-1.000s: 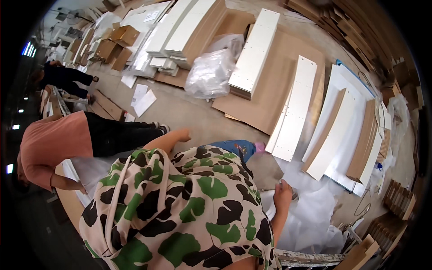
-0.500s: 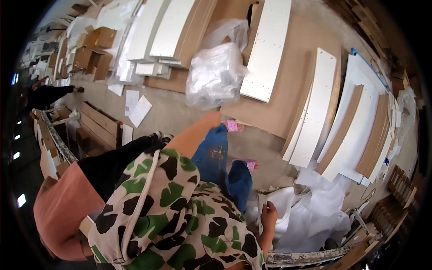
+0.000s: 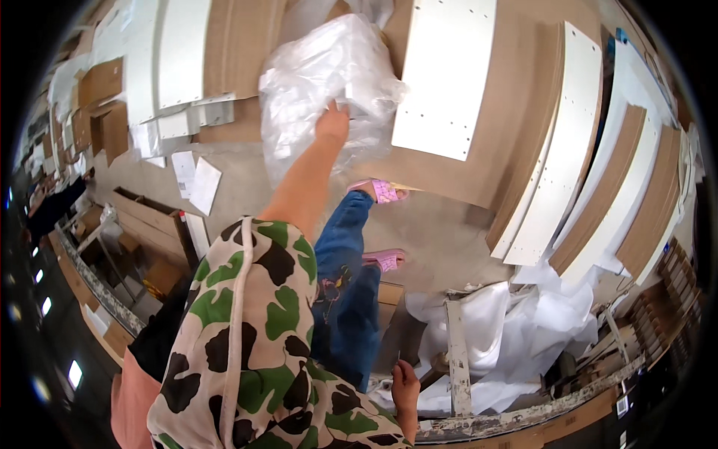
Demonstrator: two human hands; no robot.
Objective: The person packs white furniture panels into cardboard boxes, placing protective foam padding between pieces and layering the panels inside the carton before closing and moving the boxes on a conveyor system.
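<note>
A clear plastic bag (image 3: 299, 97), bulging with whitish contents, lies on the cardboard ahead of me. Stretched forward, my left hand (image 3: 333, 126) touches the upper side of this bag. Its fingertips are lost among the folds, so their grip does not show. Low in the view, beside my jeans, my right hand (image 3: 405, 385) is closed with the fingers curled in. A thin pale sliver seems to stick up from it, too small to name.
White drilled panels (image 3: 445, 75) lie right of the bag, with more white and brown boards (image 3: 557, 150) farther right. White foam sheeting (image 3: 516, 337) hangs over a worn metal frame (image 3: 458, 359). Another person in a salmon top (image 3: 134, 404) is close on my left. Cardboard boxes (image 3: 112, 127) stand far left.
My left hand has moved forward from near my foot onto the plastic bag. My right hand has shifted left and down. The whole view has come closer to the bag.
</note>
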